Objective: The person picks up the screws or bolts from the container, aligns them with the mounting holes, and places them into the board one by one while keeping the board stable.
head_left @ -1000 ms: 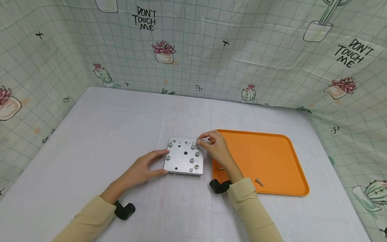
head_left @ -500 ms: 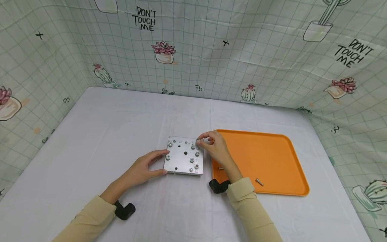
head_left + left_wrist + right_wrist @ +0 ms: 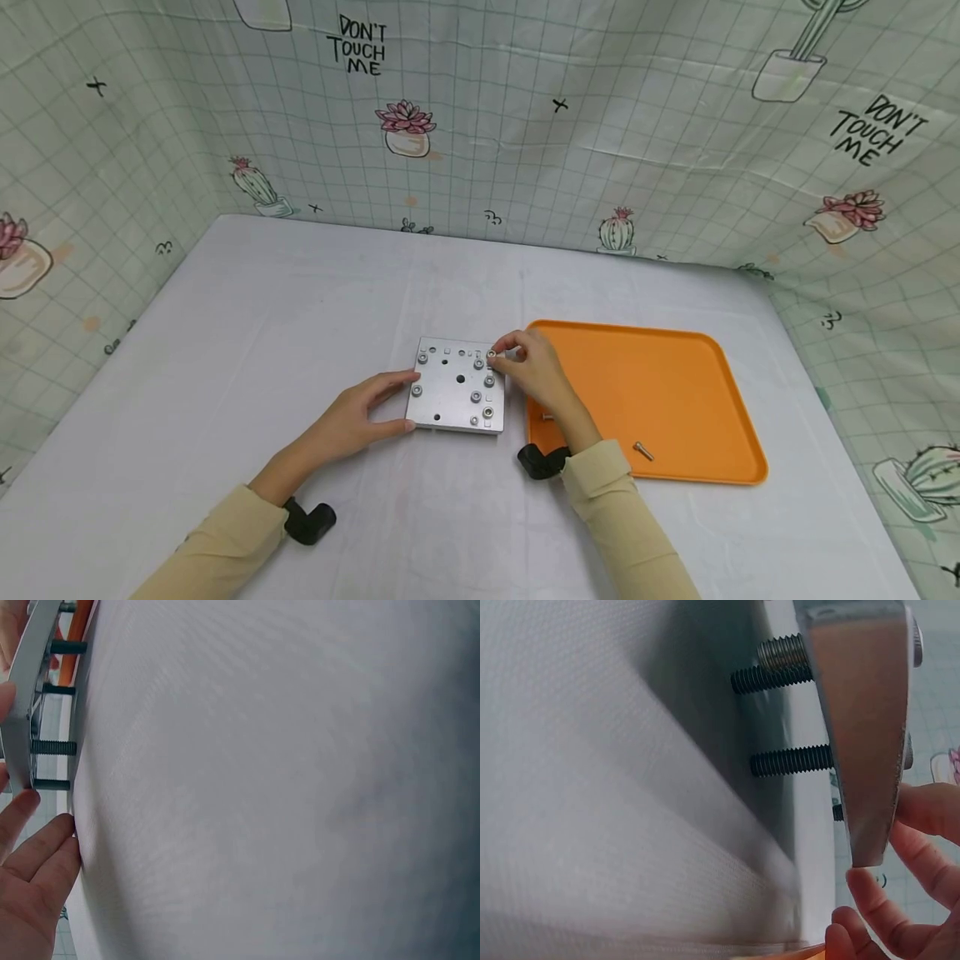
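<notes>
A silver metal plate (image 3: pixel 450 392) with holes and several socket-head bolts stands on the table. Threaded shanks (image 3: pixel 56 748) stick out below its underside in the left wrist view. My left hand (image 3: pixel 358 412) holds the plate's left side, thumb near the front corner and a fingertip higher up the edge. At the back right corner, my right hand (image 3: pixel 536 367) pinches the head of a bolt (image 3: pixel 491 354) between thumb and index finger. In the right wrist view, the right fingers (image 3: pixel 889 907) curl close around the plate's end (image 3: pixel 866 750), other shanks (image 3: pixel 791 761) showing beneath it.
An orange tray (image 3: pixel 667 400) lies right of the plate, under my right forearm. One loose bolt (image 3: pixel 642 451) lies near its front edge, and another (image 3: pixel 548 417) sits by its left rim, partly behind the wrist. A printed cloth (image 3: pixel 480 108) hangs behind the table.
My right fingertips have shifted slightly toward me with the bolt head, which now sits lower at the plate's corner. The left hand and plate have stayed put.
</notes>
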{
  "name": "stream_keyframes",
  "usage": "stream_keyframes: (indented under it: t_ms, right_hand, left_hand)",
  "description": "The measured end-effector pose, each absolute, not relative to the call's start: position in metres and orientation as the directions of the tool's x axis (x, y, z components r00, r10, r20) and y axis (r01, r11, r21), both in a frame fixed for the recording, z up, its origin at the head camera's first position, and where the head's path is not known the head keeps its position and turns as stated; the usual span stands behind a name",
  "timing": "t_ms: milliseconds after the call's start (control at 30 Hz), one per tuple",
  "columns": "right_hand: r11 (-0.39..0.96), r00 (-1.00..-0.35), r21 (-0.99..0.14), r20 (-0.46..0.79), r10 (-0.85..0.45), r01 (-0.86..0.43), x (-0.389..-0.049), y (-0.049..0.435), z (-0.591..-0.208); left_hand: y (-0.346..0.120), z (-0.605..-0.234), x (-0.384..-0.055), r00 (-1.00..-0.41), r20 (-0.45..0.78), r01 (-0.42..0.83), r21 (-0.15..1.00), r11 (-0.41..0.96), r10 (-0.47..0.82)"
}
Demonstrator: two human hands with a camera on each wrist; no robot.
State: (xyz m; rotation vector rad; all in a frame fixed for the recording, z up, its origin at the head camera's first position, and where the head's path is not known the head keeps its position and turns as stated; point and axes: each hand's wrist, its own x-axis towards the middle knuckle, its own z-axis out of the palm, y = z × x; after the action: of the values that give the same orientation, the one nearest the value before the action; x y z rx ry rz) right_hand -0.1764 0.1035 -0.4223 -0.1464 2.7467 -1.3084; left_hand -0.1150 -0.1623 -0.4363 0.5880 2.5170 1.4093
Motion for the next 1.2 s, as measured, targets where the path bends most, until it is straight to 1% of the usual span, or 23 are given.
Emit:
stream_keyframes:
  t_ms: [133,700,1033,1200]
  right_hand:
    - [0.637,-0.99,-0.77,-0.066,-0.123,-0.027,-0.176,0.103,-0.422]
    - [0.611,-0.988,-0.791,-0.076,-0.136,-0.023,-0.175,0.109,-0.419]
    - [0.579,-0.988,-0.815,-0.11,-0.108,0.028,-0.167,0.123,-0.411]
    - [0.589,-0.988,-0.808,-0.104,-0.113,0.017,-0.161,0.134,-0.409]
  left_hand:
    - [-0.162,-0.437,-0.115,-0.903,0.021,0.242,0.849,0.469,0.429]
    - [-0.163,-0.438,-0.115,-0.901,0.023,0.242,0.854,0.46,0.432]
    - [-0.163,-0.438,-0.116,-0.9,0.019,0.239,0.857,0.456,0.436]
    - [-0.163,-0.438,-0.116,-0.901,0.021,0.242,0.853,0.462,0.434]
